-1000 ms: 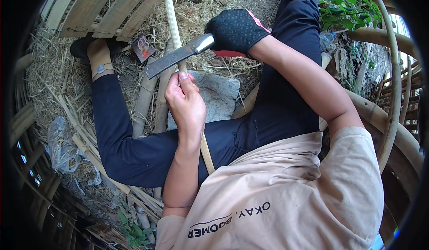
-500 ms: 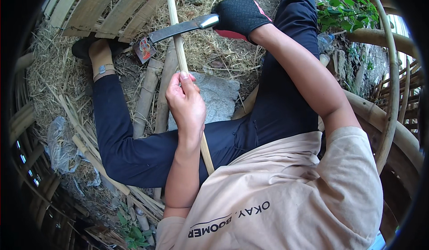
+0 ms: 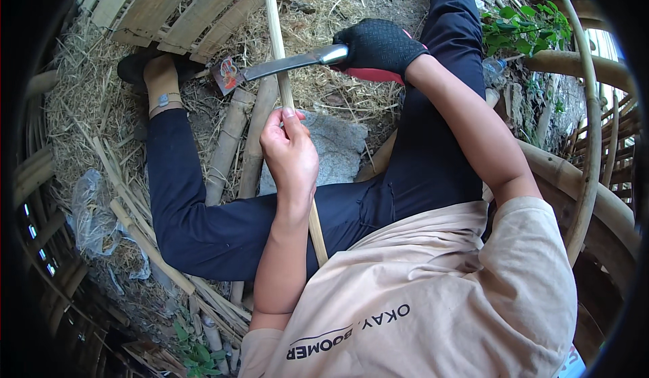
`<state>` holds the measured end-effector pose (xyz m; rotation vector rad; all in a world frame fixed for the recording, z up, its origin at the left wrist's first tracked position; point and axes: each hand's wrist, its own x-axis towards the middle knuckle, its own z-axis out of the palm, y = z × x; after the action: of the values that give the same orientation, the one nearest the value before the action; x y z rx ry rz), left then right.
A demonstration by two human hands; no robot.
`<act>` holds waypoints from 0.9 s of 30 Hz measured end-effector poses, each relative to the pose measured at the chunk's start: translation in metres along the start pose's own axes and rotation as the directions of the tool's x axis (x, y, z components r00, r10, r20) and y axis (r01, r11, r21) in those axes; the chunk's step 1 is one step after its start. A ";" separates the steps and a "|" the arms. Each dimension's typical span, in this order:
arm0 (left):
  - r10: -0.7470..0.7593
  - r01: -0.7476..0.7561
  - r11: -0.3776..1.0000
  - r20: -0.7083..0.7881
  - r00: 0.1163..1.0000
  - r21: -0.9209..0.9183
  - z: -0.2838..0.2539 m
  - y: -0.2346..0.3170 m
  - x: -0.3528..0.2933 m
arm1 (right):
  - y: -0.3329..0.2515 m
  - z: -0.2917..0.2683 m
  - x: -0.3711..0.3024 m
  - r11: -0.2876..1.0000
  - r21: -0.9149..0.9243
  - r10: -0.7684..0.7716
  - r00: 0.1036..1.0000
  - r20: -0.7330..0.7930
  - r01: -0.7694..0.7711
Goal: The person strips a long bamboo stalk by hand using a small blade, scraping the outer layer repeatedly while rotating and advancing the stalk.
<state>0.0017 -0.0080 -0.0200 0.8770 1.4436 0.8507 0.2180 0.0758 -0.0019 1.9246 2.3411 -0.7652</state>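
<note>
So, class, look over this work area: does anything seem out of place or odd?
Crumpled clear plastic lies by the straw and wooden strips at the left, looking like stray rubbish. Also, only the right hand is gloved; the left hand is bare.

The ground (image 3: 395, 3) is brown soil, strewn with straw (image 3: 91, 114). On it lie a grey stone (image 3: 341, 149), two poles (image 3: 226, 149) just left of the stone, a clear bag (image 3: 93, 219), sticks (image 3: 159, 256) beside the bag, and a reddish packet (image 3: 226, 77) near the poles' upper ends.
</note>
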 end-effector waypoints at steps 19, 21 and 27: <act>0.116 -0.099 0.960 -0.053 0.992 0.264 0.001 -0.003 0.002 | -0.012 0.014 0.007 0.989 -0.138 -0.050 0.999 -0.017 0.047; 0.117 -0.098 0.957 -0.054 0.992 0.274 0.002 -0.003 0.003 | -0.012 0.016 0.007 0.993 -0.120 -0.028 0.999 -0.045 0.023; 0.069 -0.063 0.981 -0.028 0.997 0.183 0.002 0.001 0.000 | 0.002 0.015 0.014 0.991 -0.136 -0.004 0.993 -0.120 -0.012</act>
<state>0.0038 -0.0071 -0.0193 1.0566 1.5474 0.7947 0.2121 0.0833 -0.0199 1.9686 2.3851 -0.4866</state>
